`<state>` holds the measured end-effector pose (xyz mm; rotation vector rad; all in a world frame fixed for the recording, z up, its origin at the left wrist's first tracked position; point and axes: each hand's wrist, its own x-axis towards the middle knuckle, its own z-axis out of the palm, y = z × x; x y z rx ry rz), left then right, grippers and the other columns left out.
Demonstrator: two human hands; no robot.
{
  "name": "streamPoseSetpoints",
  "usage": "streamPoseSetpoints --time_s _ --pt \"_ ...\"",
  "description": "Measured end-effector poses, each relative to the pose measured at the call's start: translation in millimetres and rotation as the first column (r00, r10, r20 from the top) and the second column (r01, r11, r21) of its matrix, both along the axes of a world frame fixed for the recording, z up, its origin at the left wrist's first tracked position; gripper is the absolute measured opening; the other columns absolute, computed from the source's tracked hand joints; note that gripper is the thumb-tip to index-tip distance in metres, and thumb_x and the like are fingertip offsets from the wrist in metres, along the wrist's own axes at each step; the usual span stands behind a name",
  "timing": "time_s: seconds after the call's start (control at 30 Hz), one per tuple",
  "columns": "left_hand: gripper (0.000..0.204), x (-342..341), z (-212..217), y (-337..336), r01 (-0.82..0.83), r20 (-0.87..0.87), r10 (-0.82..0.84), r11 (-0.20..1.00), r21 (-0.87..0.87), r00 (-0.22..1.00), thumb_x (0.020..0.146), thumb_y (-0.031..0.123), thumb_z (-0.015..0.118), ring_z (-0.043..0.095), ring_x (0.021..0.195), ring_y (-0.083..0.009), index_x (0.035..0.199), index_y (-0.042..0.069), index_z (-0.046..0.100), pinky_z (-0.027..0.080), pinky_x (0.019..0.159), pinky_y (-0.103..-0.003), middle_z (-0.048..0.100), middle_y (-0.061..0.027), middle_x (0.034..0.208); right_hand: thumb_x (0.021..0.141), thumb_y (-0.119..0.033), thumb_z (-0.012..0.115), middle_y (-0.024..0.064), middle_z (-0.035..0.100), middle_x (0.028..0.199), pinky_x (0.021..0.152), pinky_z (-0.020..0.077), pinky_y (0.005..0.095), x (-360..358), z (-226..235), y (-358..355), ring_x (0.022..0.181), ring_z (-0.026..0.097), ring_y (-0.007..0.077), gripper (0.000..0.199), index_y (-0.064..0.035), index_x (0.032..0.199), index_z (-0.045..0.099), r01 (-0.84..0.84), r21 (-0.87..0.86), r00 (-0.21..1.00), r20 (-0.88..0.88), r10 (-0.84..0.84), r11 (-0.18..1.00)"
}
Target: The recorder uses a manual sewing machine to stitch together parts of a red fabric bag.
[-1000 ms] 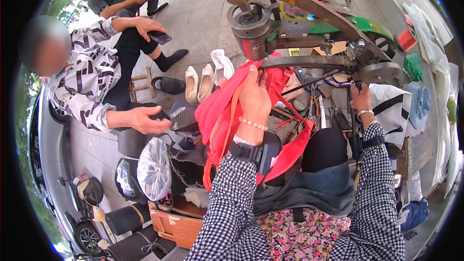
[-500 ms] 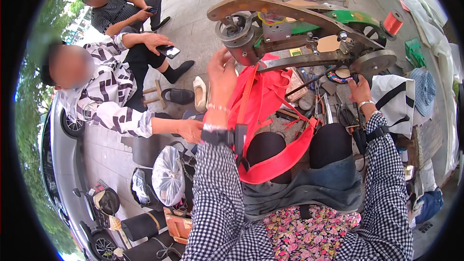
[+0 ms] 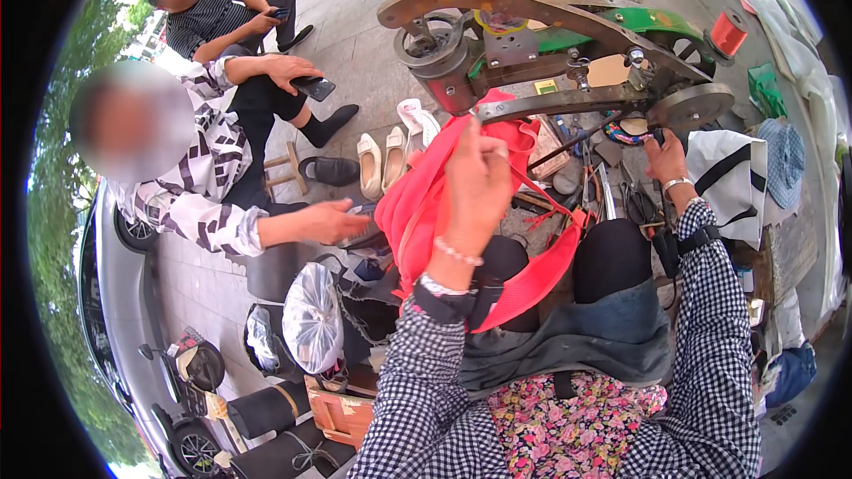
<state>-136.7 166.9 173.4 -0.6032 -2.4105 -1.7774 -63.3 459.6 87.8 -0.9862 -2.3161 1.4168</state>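
A hand-cranked shoe-patching sewing machine (image 3: pixel 515 53) stands before me, with a flywheel (image 3: pixel 692 106) on its right. My right hand (image 3: pixel 666 161) is closed on the small dark crank handle (image 3: pixel 658 136) at that wheel. Red fabric (image 3: pixel 417 222), which looks like a bag with straps, hangs below the machine's narrow arm. A wide red strap (image 3: pixel 541 279) loops down over my knees. In front of the fabric is my left hand (image 3: pixel 479 179), its index finger raised to the arm's tip and the others curled. Whatever they pinch is too blurred to make out.
A seated person's hand (image 3: pixel 328 220) reaches in from the left, close to the red fabric. Pale shoes (image 3: pixel 382 164) stand beyond it. Scissors (image 3: pixel 639 206) and several hand tools lie under the machine. A red thread spool (image 3: pixel 728 33) sits at its right end.
My left hand has moved right and lower, from beside the machine's head to below the arm's tip. The red fabric has spread left. The neighbouring person's hand has drawn back from my wrist.
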Motion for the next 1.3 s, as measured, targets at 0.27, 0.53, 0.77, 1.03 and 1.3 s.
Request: streamPoseSetpoints --time_s 0.27,0.53,0.77,1.03,1.3 --pt "0.055 8.5 8.1 30.5 -0.044 -0.025 0.041 0.990 -0.131 0.999 0.070 -0.002 0.044 0.054 0.067 -0.0249 0.118 -0.012 0.020 0.043 0.060 -0.031 0.053 -0.0143 0.077 0.071 -0.014 0.050 0.0112 0.049 0.055 0.046 0.0395 0.0289 -3.4 -14.5 5.2 0.044 0.047 0.0166 0.029 0.0043 0.093 0.046 0.034 0.047 0.999 -0.020 -0.033 0.998" --pt "0.035 4.7 -11.9 9.1 -0.339 0.584 -0.229 0.630 0.699 0.779 0.074 -0.001 0.050 0.053 0.074 -0.0191 0.106 -0.005 0.037 0.047 0.063 -0.029 0.051 -0.0129 0.087 0.072 -0.014 0.049 0.0110 0.049 0.055 0.047 0.0395 0.0286 -1.9 -6.7 2.1 0.046 0.048 0.0171 0.026 0.0045 0.090 0.047 0.064 -0.012 0.995 0.077 -0.063 0.998" --pt "0.021 -2.5 -37.1 12.5 -0.635 0.545 -0.631 0.105 0.765 0.552 0.073 0.011 0.060 0.055 0.066 -0.0201 0.083 -0.003 0.048 0.050 0.063 -0.029 0.054 -0.0131 0.079 0.073 -0.015 0.049 0.0093 0.049 0.054 0.042 0.0395 0.0287 -3.6 -9.5 2.2 0.042 0.048 0.0175 0.031 0.0051 0.096 0.044 0.021 0.010 1.000 -0.004 -0.021 1.000" --pt "0.034 -16.4 -32.7 6.7 -0.596 0.548 -0.587 0.134 0.792 0.596 0.064 0.033 0.067 0.055 0.067 -0.0172 0.078 0.005 0.053 0.047 0.061 -0.031 0.057 -0.0042 0.072 0.074 -0.014 0.049 0.0083 0.047 0.051 0.036 0.0374 0.0278 -1.8 -4.8 -1.1 0.036 0.046 0.0158 0.029 0.0041 0.095 0.042 0.035 -0.067 0.999 0.027 -0.034 0.997" --pt "0.020 -39.2 -30.1 7.8 -0.710 0.710 -0.465 0.215 0.671 0.529 0.070 0.019 0.062 0.054 0.065 -0.0183 0.077 0.004 0.052 0.047 0.060 -0.033 0.054 -0.0040 0.070 0.073 -0.015 0.049 0.0093 0.048 0.051 0.037 0.0374 0.0278 -2.5 -1.3 -6.1 0.037 0.047 0.0164 0.027 0.0033 0.092 0.043 0.040 -0.038 0.999 0.005 -0.040 0.998"
